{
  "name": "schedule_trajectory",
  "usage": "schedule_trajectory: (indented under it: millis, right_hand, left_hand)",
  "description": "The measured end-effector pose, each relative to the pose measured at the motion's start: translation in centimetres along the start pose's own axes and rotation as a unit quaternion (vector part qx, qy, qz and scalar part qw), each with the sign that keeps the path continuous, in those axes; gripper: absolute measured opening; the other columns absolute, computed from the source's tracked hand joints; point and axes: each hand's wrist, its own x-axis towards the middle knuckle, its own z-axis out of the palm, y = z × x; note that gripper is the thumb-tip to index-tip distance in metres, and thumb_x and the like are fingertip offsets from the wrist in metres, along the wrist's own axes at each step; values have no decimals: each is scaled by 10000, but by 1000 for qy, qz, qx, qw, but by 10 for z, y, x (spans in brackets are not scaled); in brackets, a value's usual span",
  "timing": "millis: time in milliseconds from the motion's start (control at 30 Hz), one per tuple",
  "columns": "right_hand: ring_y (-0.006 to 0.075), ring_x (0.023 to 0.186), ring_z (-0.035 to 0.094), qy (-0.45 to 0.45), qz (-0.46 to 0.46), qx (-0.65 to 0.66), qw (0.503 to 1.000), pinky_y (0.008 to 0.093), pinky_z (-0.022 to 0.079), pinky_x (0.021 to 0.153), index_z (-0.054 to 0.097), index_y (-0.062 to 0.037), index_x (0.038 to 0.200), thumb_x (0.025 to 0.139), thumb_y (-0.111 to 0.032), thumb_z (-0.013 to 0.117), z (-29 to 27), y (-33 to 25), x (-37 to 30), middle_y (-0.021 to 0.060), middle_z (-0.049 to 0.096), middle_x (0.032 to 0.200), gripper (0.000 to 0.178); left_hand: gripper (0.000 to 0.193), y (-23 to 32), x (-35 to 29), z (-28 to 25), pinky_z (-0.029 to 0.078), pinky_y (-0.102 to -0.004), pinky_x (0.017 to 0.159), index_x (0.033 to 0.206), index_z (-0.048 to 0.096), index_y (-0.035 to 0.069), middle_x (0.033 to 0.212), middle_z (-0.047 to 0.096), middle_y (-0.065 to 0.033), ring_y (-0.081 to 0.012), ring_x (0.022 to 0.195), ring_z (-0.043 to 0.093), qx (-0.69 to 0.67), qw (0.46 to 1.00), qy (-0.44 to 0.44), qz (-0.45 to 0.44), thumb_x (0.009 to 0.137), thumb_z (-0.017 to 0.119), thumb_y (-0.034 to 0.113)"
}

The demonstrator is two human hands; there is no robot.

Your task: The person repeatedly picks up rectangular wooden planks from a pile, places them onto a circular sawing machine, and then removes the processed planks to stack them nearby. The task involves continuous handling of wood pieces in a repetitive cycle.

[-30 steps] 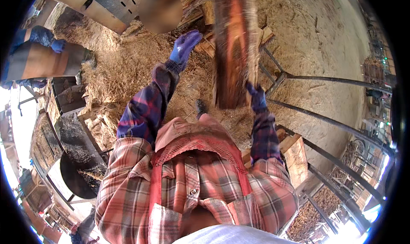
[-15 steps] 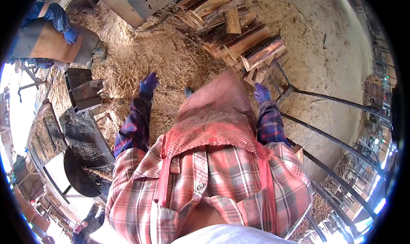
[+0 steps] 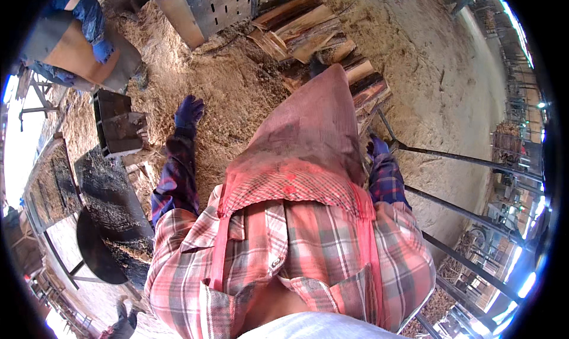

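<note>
swung farther outward, perhaps balancing a step, left hand [image 3: 188, 113] is empty, fingers spread; right hand [image 3: 377, 146], by the metal frame [image 3: 474, 161], i cannot tell; wood pile [image 3: 307, 26] lies ahead, partly behind the apron [image 3: 308, 125].

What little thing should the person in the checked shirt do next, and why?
Perhaps reach the left hand forward toward the wooden slabs. It looks empty, with its fingers spread out over the sawdust, while the slabs lie piled ahead. The right hand is close beside the metal frame; I can't tell whether it touches it.
</note>
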Motion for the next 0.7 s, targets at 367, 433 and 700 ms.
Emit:
schedule_trajectory:
  millis: [367, 433, 700]
  right_hand:
    - [314, 989, 530, -182, -519, -475, 687, 411, 419, 830, 444, -4, 1235, 895, -201, 447, 58, -6, -86, 195, 525, 1147, 393]
    - [229, 832, 533, -276, -397, -403, 777, 341, 431, 708, 547, -45, 997, 888, -193, 441, 74, 24, -36, 94, 553, 893, 212]
    - [112, 430, 331, -493, 108, -235, 831, 258, 260, 369, 444, -193, 679, 875, -314, 498, 211, -15, 61, -28, 368, 542, 236]
  left_hand:
    - [210, -112, -46, 64, 487, -360, 744, 927, 642, 88, 933, 626, -115, -284, 879, 602, 536, 743, -291, 277, 719, 643, 118]
    - [209, -117, -83, 60, 502, -338, 673, 915, 638, 73, 877, 630, -114, -261, 787, 623, 504, 775, -256, 281, 709, 646, 108]
    - [308, -146, -264, 66, 449, -273, 541, 892, 620, 18, 719, 610, -60, -141, 615, 569, 45, 955, 294, -14, 810, 613, 315]
